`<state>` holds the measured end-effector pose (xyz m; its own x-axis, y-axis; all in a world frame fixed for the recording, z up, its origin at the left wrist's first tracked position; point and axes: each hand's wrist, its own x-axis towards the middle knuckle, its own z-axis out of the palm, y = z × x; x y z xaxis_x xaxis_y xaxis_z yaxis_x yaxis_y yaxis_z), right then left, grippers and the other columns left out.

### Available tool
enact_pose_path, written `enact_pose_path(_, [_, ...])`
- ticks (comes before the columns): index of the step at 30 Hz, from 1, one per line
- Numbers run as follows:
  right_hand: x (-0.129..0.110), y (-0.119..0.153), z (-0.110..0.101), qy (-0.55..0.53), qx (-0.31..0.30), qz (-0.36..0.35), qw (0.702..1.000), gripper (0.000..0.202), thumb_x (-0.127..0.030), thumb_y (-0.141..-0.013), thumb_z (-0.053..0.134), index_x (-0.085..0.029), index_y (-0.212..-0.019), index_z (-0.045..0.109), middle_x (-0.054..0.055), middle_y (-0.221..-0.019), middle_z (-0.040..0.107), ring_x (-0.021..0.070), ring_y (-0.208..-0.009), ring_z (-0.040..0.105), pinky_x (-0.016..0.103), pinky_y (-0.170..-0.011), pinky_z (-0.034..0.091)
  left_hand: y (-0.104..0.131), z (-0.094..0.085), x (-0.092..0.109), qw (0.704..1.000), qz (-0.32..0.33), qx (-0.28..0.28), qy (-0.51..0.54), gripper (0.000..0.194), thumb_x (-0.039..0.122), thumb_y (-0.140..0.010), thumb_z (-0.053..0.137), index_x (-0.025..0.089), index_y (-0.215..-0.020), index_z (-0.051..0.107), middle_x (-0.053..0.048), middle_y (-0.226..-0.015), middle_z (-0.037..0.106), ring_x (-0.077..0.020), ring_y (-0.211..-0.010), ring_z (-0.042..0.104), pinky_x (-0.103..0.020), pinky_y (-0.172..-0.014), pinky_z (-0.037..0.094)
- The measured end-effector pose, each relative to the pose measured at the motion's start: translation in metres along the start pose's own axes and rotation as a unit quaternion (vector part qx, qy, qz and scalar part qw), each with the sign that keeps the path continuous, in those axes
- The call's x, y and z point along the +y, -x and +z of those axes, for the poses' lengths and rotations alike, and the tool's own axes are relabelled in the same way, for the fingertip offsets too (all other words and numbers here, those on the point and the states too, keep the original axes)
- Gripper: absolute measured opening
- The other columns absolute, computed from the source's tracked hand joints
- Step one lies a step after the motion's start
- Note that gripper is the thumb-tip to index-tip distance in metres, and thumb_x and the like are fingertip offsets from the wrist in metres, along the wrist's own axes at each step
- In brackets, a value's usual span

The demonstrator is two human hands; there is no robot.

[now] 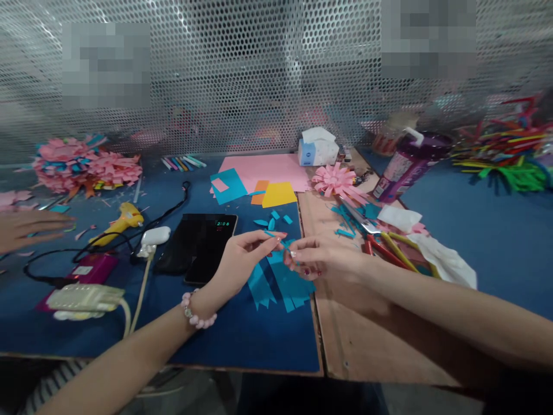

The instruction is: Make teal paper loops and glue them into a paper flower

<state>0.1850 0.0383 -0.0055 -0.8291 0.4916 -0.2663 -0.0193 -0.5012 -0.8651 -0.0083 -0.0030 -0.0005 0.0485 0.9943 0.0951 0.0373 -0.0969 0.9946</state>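
My left hand (246, 253), with a pink bead bracelet (201, 314) on its wrist, pinches a small blue paper strip (284, 244) between thumb and fingers. Close on its right, my right hand (322, 256) has its fingertips closed on the other end of that strip. Beneath both hands lie larger blue paper pieces (290, 288), some with cut slits; the hands partly cover them. Several small blue petal-like pieces (272, 223) are scattered just beyond my fingers. A black phone (211, 248) lies beside my left hand.
Scissors (369, 226), crumpled tissue (449, 259) and a pink paper flower (337, 181) lie right, near a purple cup (406, 167). Coloured sheets (280, 195) and a tissue box (317, 150) stand behind. Left are a yellow glue gun (118, 222), cables, a power strip (84, 297) and another person's hand (32, 229).
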Motion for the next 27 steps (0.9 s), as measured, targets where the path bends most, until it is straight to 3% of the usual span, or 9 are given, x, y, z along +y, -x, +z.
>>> enact_pose_path(5, [0.004,0.000,-0.001,0.017,-0.023,-0.016,0.999,0.037,-0.046,-0.074,0.072,-0.011,-0.086,0.068,0.003,-0.077,0.061,0.0046,-0.052,0.039,0.020,-0.046,0.022,0.001,-0.001,0.001,1.000,0.010,-0.014,0.019,0.016,0.030,-0.079,0.068,0.017,-0.068,0.071,-0.005,-0.074,0.070,-0.0205,-0.089,0.064,-0.026,-0.070,0.049])
enact_pose_path(9, [0.003,0.001,-0.003,-0.002,-0.031,-0.033,0.999,0.051,-0.060,-0.080,0.059,-0.013,-0.094,0.069,0.006,-0.085,0.061,0.0080,-0.062,0.043,0.020,-0.048,0.026,0.000,-0.001,0.000,0.997,-0.015,-0.024,0.077,0.018,0.031,-0.078,0.069,0.016,-0.068,0.069,-0.006,-0.083,0.071,-0.0175,-0.080,0.063,-0.027,-0.069,0.048])
enact_pose_path(11, [0.002,0.002,-0.001,-0.009,-0.025,-0.031,0.999,0.044,-0.056,-0.083,0.058,-0.014,-0.090,0.069,0.005,-0.085,0.060,0.0078,-0.062,0.043,0.020,-0.048,0.026,0.000,-0.001,-0.001,0.994,-0.025,-0.035,0.097,0.016,0.030,-0.079,0.069,0.017,-0.070,0.069,-0.005,-0.085,0.071,-0.0139,-0.072,0.061,-0.026,-0.069,0.048])
enact_pose_path(15, [0.002,0.002,0.004,0.009,-0.025,-0.029,0.999,0.028,-0.040,-0.076,0.072,-0.012,-0.079,0.067,0.003,-0.080,0.060,0.0050,-0.056,0.041,0.019,-0.047,0.025,0.000,0.000,-0.003,0.994,-0.027,-0.050,0.088,0.017,0.030,-0.079,0.068,0.016,-0.069,0.069,-0.004,-0.081,0.069,-0.0142,-0.075,0.061,-0.026,-0.071,0.047])
enact_pose_path(18, [0.004,0.002,0.004,0.016,-0.023,-0.030,0.999,0.027,-0.040,-0.077,0.071,-0.013,-0.082,0.068,0.003,-0.080,0.061,0.0047,-0.055,0.042,0.019,-0.047,0.026,0.000,0.000,-0.003,0.996,-0.020,-0.049,0.077,0.018,0.031,-0.078,0.069,0.016,-0.068,0.069,-0.005,-0.080,0.069,-0.0157,-0.078,0.061,-0.027,-0.072,0.048])
enact_pose_path(20, [0.006,0.002,0.001,0.075,-0.011,-0.049,0.996,0.031,-0.044,-0.080,0.067,-0.015,-0.090,0.067,0.003,-0.081,0.061,0.0052,-0.055,0.043,0.020,-0.046,0.028,0.000,-0.001,-0.004,0.996,-0.019,-0.049,0.079,0.017,0.030,-0.078,0.069,0.017,-0.069,0.070,-0.005,-0.082,0.070,-0.0148,-0.075,0.061,-0.026,-0.071,0.048])
enact_pose_path(22, [0.008,0.002,-0.001,0.214,0.019,-0.087,0.973,0.038,-0.051,-0.084,0.058,-0.015,-0.095,0.065,0.003,-0.080,0.061,0.0062,-0.055,0.044,0.020,-0.046,0.032,0.000,-0.001,-0.004,0.995,-0.022,-0.048,0.081,0.016,0.030,-0.078,0.069,0.017,-0.070,0.071,-0.005,-0.084,0.070,-0.0132,-0.070,0.060,-0.026,-0.069,0.048])
enact_pose_path(24, [0.007,0.002,-0.003,0.343,0.053,-0.117,0.931,0.045,-0.056,-0.088,0.047,-0.015,-0.096,0.063,0.004,-0.079,0.062,0.0074,-0.054,0.047,0.021,-0.045,0.035,-0.001,-0.002,-0.003,0.995,-0.020,-0.052,0.086,0.015,0.029,-0.079,0.068,0.017,-0.070,0.070,-0.005,-0.083,0.069,-0.0126,-0.068,0.059,-0.025,-0.067,0.048])
enact_pose_path(27, [-0.009,-0.006,-0.006,0.436,0.111,-0.141,0.882,0.050,-0.053,-0.095,0.029,-0.013,-0.098,0.061,0.005,-0.078,0.062,0.0087,-0.054,0.048,0.022,-0.046,0.036,-0.001,-0.002,0.000,0.996,-0.005,-0.052,0.077,0.016,0.029,-0.082,0.066,0.018,-0.071,0.069,-0.004,-0.080,0.069,-0.0125,-0.068,0.059,-0.024,-0.066,0.047])
